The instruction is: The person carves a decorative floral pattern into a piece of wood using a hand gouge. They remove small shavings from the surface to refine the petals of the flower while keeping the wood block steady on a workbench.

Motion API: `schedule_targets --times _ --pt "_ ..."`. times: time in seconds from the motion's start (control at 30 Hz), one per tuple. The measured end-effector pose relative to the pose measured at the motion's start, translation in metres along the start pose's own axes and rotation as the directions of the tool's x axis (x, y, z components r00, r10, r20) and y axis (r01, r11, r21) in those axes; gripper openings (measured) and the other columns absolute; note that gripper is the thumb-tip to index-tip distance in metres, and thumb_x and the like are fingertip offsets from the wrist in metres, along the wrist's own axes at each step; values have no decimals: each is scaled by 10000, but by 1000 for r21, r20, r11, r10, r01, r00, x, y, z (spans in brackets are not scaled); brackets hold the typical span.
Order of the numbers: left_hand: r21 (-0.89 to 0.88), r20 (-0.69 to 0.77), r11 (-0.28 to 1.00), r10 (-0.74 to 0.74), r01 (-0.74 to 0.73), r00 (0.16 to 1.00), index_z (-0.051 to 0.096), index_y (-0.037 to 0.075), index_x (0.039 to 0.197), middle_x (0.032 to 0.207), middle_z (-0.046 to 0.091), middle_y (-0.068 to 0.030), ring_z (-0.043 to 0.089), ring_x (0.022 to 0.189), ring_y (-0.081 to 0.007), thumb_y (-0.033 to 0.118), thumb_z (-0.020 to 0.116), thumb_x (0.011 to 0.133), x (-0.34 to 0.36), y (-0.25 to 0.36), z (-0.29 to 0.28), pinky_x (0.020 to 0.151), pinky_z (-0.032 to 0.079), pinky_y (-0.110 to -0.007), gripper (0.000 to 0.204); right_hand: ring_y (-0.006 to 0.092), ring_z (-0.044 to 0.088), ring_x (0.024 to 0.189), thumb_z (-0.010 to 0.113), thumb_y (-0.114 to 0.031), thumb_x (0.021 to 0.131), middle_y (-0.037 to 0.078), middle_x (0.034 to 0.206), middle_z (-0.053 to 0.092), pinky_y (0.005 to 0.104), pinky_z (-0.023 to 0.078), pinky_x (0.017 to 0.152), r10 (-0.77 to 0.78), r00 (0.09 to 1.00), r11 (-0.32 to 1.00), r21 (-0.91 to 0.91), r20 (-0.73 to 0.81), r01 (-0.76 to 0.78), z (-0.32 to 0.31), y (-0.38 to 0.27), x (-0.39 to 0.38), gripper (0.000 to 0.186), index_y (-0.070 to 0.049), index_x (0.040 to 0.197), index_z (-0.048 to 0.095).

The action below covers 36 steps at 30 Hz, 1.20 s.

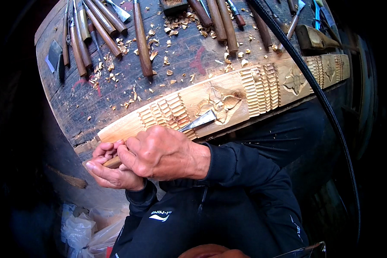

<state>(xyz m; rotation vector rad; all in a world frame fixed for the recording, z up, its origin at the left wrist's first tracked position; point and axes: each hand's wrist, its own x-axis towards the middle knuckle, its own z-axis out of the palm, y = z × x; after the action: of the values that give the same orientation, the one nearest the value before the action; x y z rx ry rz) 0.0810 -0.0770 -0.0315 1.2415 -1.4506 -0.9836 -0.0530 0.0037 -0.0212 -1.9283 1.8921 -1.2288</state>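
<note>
A long, pale wooden board (129, 123) with carved flowers and bands of ridged notches lies along the near edge of the worktop. My right hand (165, 152) is closed round a wood-carving chisel (201, 120), knuckles up, over the board's left part. The chisel's flat metal blade points right, its tip at the petals of a carved flower (219, 106). Beside it, my left hand (116, 174) curls round the wooden handle, palm up, and the handle's end shows between its fingers. My right fingertips are partly hidden.
Several chisels (99, 30) with wooden handles lie along the far side of the worn worktop (69, 107) among wood shavings. A wooden mallet (314, 39) rests at the far right. A black cable (316, 86) hangs across the board's right part. Plastic bags (90, 230) sit low left.
</note>
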Motion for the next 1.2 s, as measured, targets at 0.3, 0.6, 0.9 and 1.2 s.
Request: schedule_targets --times 0.3,0.6,0.9,1.2 --pt "6 6 998 58 -58 998 446 66 948 947 655 -188 689 771 -253 541 377 1200 -2 -6 -3 677 578 -324 543 217 710 645 721 -151 889 80 726 629 351 559 519 -13 999 1000 9 -53 13 -4 0 -3 340 114 1101 742" --pt "-645 358 763 354 -45 864 445 -15 1343 1128 674 -346 760 858 -423 812 482 1008 -26 -7 -30 757 690 -506 894 95 543 558 744 -418 1060 19 683 595 255 346 505 -198 922 955 -277 -334 105 -40 -46 -19 498 74 990 763" --pt "-334 595 913 397 -235 698 650 -72 1195 942 759 -235 766 833 -309 791 532 1029 -53 12 -29 745 635 -387 887 173 638 622 841 -141 820 106 853 706 326 489 548 150 983 974 -156 -107 -165 -100 -49 -92 372 25 1142 756" --pt "-340 655 870 491 -357 574 746 -28 1024 864 774 -140 749 735 -238 -11 775 991 -27 52 24 689 579 -324 47 39 568 636 584 -339 1176 49 989 731 177 404 520 704 674 585 721 -224 -371 -212 49 -44 312 -53 1236 693"
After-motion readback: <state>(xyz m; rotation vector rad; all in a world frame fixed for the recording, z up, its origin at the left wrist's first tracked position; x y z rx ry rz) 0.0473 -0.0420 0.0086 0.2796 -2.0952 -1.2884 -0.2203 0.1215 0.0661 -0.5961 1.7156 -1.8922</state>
